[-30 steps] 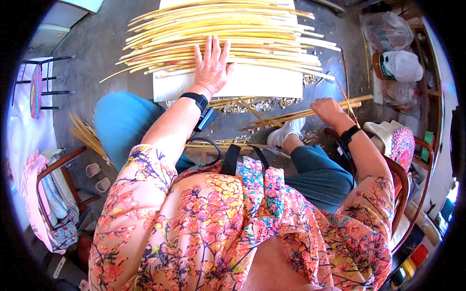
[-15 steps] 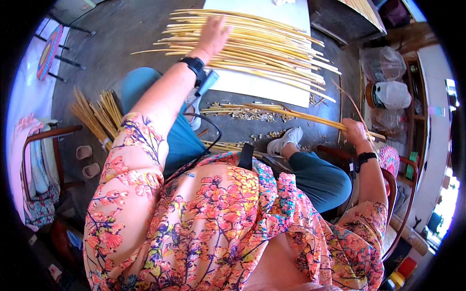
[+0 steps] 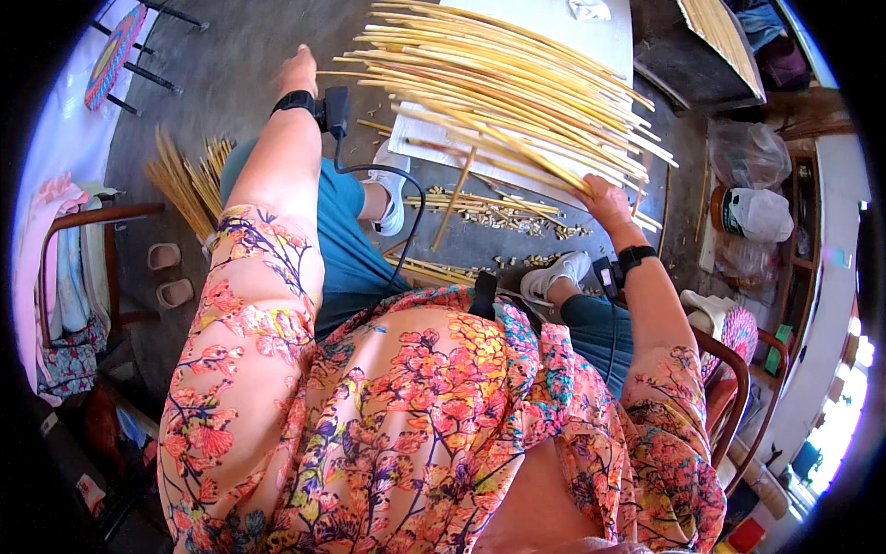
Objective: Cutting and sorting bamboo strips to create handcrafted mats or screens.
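Long, thin yellow stalks [image 3: 517, 69] lie side by side in a wide layer over a white board [image 3: 434, 138]. My right hand [image 3: 606, 201] is closed around the near right ends of a few stalks [image 3: 531, 159], which slant up and left along the layer's near edge, partly blurred. My left hand [image 3: 298, 72] is out beyond the layer's left side, close to the tip of one protruding stalk. Its fingers are small and seen from the back, so whether they grip anything is unclear.
Short cut pieces [image 3: 498, 214] and loose stalks litter the floor by my shoes. A bundle of brushy stalks [image 3: 189, 185] stands at my left knee. A round woven stool [image 3: 115, 55] is at far left, and a dark cabinet [image 3: 688, 69] at far right. Cables hang from both wrists.
My left hand has moved left off the stalk layer. My right hand has come left and inward from the right, bringing its stalks against the near edge of the layer.
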A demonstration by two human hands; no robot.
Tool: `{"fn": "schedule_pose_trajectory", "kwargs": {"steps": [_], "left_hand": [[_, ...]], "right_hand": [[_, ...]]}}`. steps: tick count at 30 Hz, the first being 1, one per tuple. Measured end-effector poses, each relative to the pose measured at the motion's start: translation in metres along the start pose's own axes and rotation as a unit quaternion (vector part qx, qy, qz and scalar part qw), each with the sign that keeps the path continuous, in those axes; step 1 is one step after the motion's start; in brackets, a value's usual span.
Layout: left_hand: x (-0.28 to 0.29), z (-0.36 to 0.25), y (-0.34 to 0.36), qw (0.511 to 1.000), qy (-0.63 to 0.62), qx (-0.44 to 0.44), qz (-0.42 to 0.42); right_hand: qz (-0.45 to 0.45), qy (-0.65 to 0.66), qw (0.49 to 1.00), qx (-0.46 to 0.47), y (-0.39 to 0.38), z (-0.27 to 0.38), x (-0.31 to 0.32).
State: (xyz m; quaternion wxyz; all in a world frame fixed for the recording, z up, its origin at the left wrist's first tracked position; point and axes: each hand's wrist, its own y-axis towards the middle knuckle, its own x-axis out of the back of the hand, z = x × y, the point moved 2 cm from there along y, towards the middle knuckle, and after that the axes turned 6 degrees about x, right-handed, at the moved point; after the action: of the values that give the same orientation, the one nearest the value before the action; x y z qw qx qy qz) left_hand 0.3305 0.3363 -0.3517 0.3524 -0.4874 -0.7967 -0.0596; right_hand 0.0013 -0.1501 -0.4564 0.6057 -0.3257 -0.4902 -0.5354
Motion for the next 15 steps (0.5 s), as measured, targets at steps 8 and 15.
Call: {"fn": "schedule_pose_trajectory", "kwargs": {"steps": [8, 15], "left_hand": [[-0.032, -0.02, -0.077, 0.989, -0.076, -0.094, -0.079], [-0.068, 0.007, -0.265, 0.786, 0.232, -0.556, 0.137]], "right_hand": [[-0.008, -0.062, 0.996, -0.066, 0.034, -0.005, 0.009], [-0.061, -0.118, 0.987, -0.088, 0.025, -0.007, 0.012]]}}
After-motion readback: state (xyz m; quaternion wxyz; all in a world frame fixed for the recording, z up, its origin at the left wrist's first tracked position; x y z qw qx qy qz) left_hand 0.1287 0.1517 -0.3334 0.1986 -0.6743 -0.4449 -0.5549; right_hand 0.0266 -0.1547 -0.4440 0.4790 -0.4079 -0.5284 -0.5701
